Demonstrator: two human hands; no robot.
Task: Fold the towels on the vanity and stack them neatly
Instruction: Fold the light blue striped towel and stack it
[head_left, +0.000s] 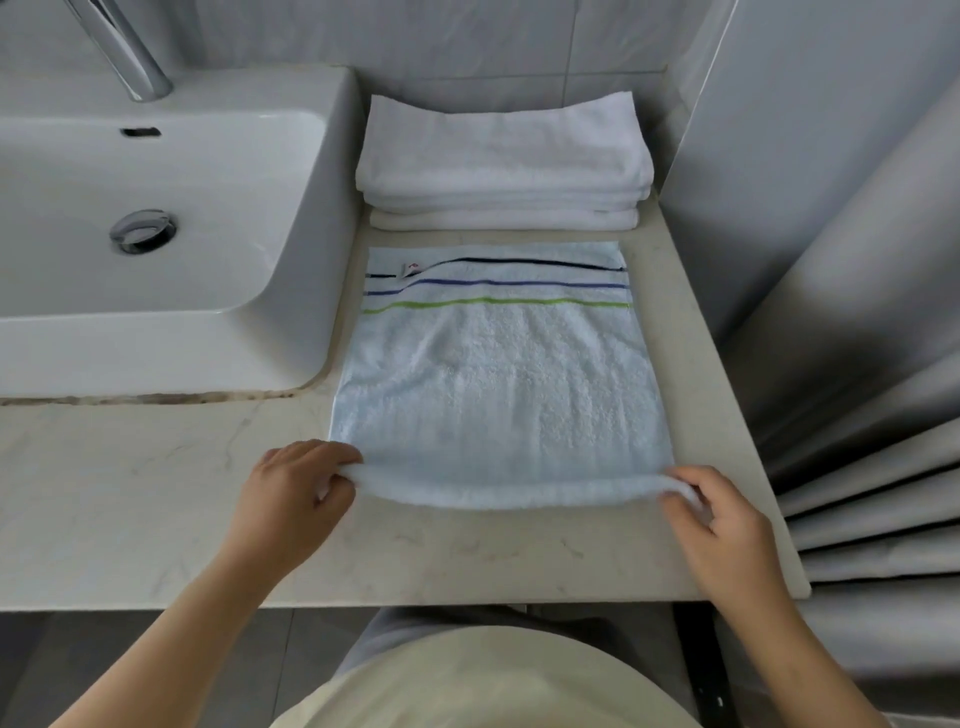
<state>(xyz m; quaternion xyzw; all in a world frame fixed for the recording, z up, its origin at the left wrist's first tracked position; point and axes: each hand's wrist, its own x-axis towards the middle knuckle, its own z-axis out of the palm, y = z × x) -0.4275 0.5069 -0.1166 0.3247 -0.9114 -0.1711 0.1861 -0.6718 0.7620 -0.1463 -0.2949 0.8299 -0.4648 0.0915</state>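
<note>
A pale blue towel (498, 384) with black, blue and green stripes near its far edge lies flat on the beige vanity top (156, 499). Its near edge is lifted slightly off the counter. My left hand (296, 499) pinches the near left corner, and my right hand (722, 519) pinches the near right corner. Behind the striped towel, against the tiled wall, sits a stack of folded white towels (504, 166).
A white sink basin (156, 218) with a chrome faucet (124, 47) fills the left side. A grey curtain (872, 364) hangs just past the counter's right edge. The counter's front edge runs close to my body.
</note>
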